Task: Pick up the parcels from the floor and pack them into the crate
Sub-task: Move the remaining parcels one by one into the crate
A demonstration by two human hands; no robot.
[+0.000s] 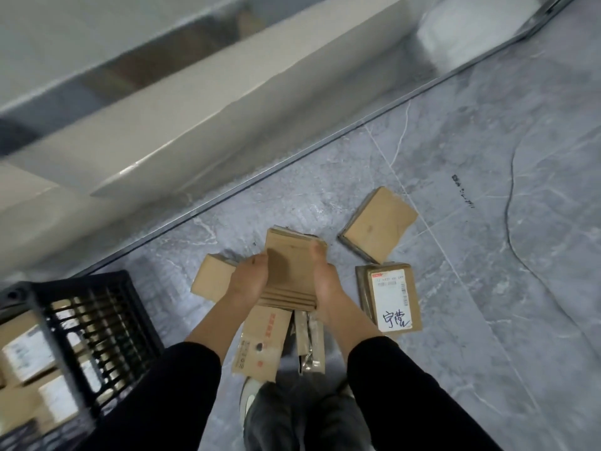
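Left hand (248, 278) and right hand (325, 278) clasp a parcel (289, 268) — sides gripped.

The black crate (97, 320) is cut off by the left edge. The stack of cardboard parcels (291, 271) hides the fingers of the left hand (248, 279) and the right hand (325, 283). The small print on the white label (391, 299) is too tiny to read.
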